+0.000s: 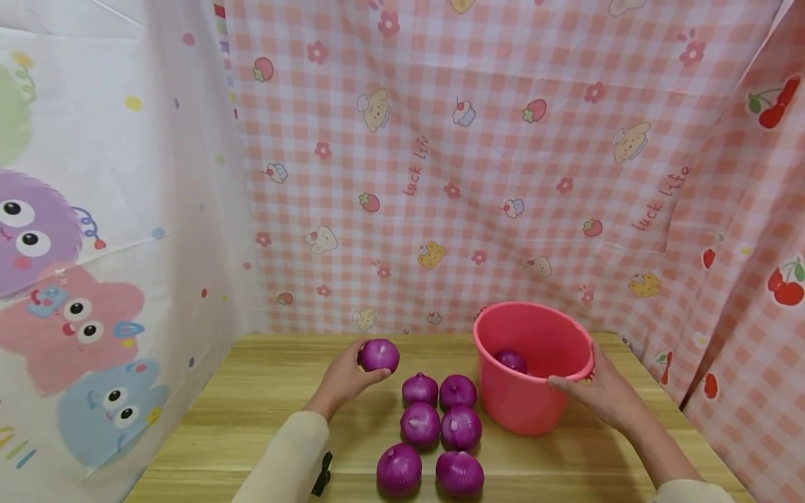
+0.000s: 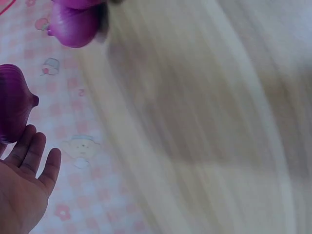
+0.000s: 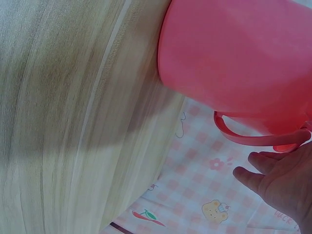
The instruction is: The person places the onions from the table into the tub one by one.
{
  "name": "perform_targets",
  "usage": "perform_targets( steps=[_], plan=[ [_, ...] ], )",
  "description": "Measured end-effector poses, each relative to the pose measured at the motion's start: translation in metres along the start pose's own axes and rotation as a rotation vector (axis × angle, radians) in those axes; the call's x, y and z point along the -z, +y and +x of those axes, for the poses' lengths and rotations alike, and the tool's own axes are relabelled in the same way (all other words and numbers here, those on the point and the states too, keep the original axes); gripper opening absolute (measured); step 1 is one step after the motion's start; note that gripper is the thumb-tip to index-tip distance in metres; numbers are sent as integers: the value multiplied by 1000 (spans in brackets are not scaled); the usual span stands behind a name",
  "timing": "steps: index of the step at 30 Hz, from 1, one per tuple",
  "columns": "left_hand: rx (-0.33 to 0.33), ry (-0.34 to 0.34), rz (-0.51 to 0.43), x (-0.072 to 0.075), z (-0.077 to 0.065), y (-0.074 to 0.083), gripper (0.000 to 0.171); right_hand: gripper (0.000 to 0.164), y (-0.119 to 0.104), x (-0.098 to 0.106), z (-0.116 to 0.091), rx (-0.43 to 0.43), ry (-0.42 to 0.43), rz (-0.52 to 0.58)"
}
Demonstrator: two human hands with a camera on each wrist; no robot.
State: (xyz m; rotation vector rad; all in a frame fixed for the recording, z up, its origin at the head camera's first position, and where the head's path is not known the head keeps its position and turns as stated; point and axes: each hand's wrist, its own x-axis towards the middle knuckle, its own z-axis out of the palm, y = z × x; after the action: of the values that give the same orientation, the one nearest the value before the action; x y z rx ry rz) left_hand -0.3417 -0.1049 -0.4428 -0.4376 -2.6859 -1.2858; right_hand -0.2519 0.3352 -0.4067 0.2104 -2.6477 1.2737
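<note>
Loading, it seems: my left grip (image 1: 349, 378) holds an onion (image 1: 380, 355); next calls for bringing it rightward over the bucket (image 1: 523, 409) my right grip (image 1: 600, 393) clasps.

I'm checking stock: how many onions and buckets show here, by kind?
Onions: 8 in view (6 on the table, 1 in the left hand, 1 in the bucket)
Bucket: 1
Total: 9 in view
</note>
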Motion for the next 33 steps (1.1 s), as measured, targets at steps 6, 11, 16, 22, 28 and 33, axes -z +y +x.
perform_targets(
  steps=[6, 11, 16, 22, 28, 33],
  plan=[
    [6, -6, -46, 0, 8, 18, 70, 102, 0, 0, 0, -7, 5, -6],
    [9, -2, -70, -3, 13, 33, 77, 103, 1, 0, 0, -16, 1, -5],
    [-13, 4, -73, -7, 18, 48, 77, 102, 1, 0, 0, -21, -6, 0],
    [-45, -1, -99, -16, 24, 69, 73, 103, 1, 0, 0, -15, -8, 14],
    [-64, -9, -108, -26, 29, 92, 72, 102, 1, -1, -1, -4, -4, 21],
    [-81, -12, -92, -37, 34, 117, 71, 103, 1, 0, -1, -16, -5, 19]
  ],
)
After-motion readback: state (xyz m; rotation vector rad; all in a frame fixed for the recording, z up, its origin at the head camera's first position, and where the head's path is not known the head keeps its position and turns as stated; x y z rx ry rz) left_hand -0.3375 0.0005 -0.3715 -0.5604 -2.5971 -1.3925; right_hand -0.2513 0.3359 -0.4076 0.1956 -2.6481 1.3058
